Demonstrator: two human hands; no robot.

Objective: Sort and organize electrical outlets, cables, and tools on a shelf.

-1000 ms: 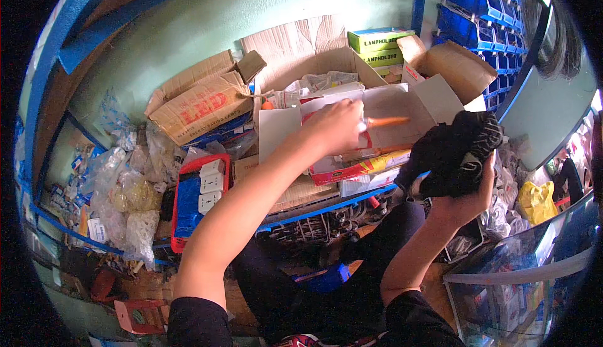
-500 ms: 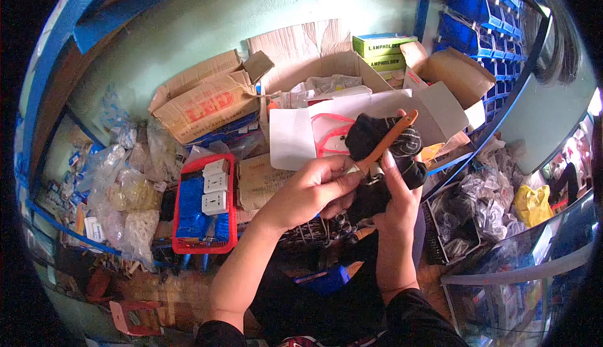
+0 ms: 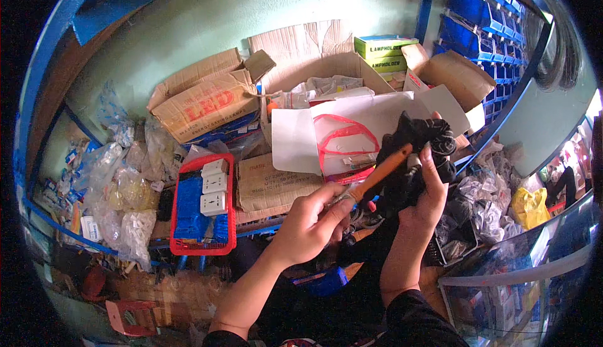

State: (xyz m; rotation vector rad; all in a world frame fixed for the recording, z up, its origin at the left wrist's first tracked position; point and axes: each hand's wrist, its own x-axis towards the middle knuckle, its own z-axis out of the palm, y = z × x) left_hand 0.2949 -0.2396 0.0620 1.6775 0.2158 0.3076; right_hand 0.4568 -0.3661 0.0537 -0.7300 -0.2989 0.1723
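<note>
Head view: left hand [image 3: 308, 224] closed around the lower end of an orange-handled tool [image 3: 377, 174], its shaft angled up and to the right into a black bundle of cable [image 3: 418, 152]. Right hand [image 3: 427, 193] wraps that bundle from the right, fingers [image 3: 429, 158] curled over it, held above the cluttered shelf just in front of an open cardboard box [image 3: 326, 73] with white paper. A red basket [image 3: 233, 209] holding white sockets sits well to the left.

Sockets [image 3: 213, 195] in basket [image 3: 188, 248], left of cardboard boxes [image 3: 326, 73]
</note>
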